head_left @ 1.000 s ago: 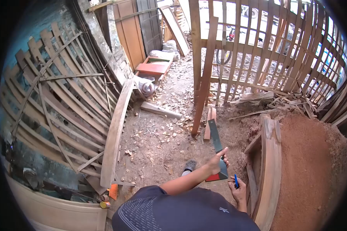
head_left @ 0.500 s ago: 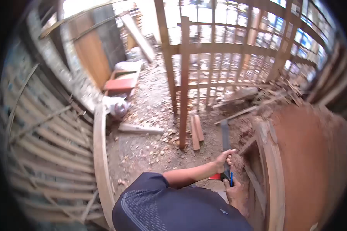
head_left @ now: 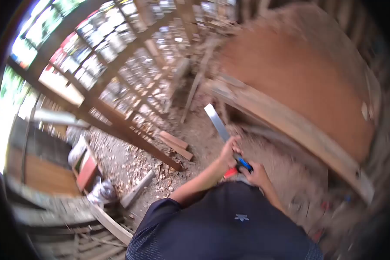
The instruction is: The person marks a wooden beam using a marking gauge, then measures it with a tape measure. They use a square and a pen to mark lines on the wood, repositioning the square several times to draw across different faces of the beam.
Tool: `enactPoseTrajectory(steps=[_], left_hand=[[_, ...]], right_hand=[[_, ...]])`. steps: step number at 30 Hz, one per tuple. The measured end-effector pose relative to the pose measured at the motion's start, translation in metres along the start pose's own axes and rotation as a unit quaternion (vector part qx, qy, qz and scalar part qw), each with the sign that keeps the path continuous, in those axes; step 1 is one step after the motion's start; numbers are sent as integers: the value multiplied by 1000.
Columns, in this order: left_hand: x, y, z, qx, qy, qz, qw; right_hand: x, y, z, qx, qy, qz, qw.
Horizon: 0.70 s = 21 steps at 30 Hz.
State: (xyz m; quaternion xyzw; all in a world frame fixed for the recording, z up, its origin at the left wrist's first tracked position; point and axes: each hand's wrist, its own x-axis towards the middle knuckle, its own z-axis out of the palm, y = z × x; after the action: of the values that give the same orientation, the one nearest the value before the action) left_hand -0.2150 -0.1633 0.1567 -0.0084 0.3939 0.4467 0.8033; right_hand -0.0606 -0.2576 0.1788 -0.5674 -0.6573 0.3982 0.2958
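A long flat metal blade [head_left: 216, 121] points up and away from the body, with a dark and blue handle part [head_left: 243, 163] at its near end. My left hand [head_left: 230, 151] is closed round the lower part of the blade. My right hand [head_left: 255, 173] grips the handle end just to the right. Close below the hands, a red piece [head_left: 230, 173] shows in front of the dark shirt. Whether the red piece joins the handle cannot be made out.
A wooden lattice fence [head_left: 112, 69] stands at upper left. Two short wood pieces [head_left: 176, 145] lie on the ground. At right is a brown board surface [head_left: 299, 82] with a thick wooden edge beam [head_left: 290, 117]. A red box [head_left: 87, 173] is at left.
The view has swung to the right and tilted, so the fence and red box sit further left. The blade now slants up to the left, still held by both hands.
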Motion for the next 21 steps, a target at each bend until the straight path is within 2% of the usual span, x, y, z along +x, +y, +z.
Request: enactPoseTrajectory(steps=[4,7,9,10,11,12,13,15,18,20,21], left_hand=[[28,-11,23,48,1,-76,996],[40,-26,30,95,-17,-72,993],[51,-30,24,89,-120,-119,982],[57,-29,14,85,-174,-148,970],[58,-23,15,83,-174,-156,969],[59,-14,12,157,-140,-165,964],[60,-2,8,232,-104,-171,952],[74,21,-8,277,-122,-182,936],[104,55,-49,146,16,-127,981],[128,85,-83,118,25,-128,984],[134,99,-96,91,41,-123,987]], right_hand=[[-7,23,-16,55,24,37,998],[-11,57,-13,109,62,62,990],[-21,58,-4,159,92,69,980],[-25,53,-7,166,114,102,974],[-26,52,-12,167,137,131,968],[-30,63,-3,176,205,81,959],[-34,60,-8,174,207,85,959],[-48,51,-14,137,269,242,922],[-72,85,-4,145,390,265,870],[-80,77,-2,130,432,282,847],[-82,62,-1,153,489,292,808]])
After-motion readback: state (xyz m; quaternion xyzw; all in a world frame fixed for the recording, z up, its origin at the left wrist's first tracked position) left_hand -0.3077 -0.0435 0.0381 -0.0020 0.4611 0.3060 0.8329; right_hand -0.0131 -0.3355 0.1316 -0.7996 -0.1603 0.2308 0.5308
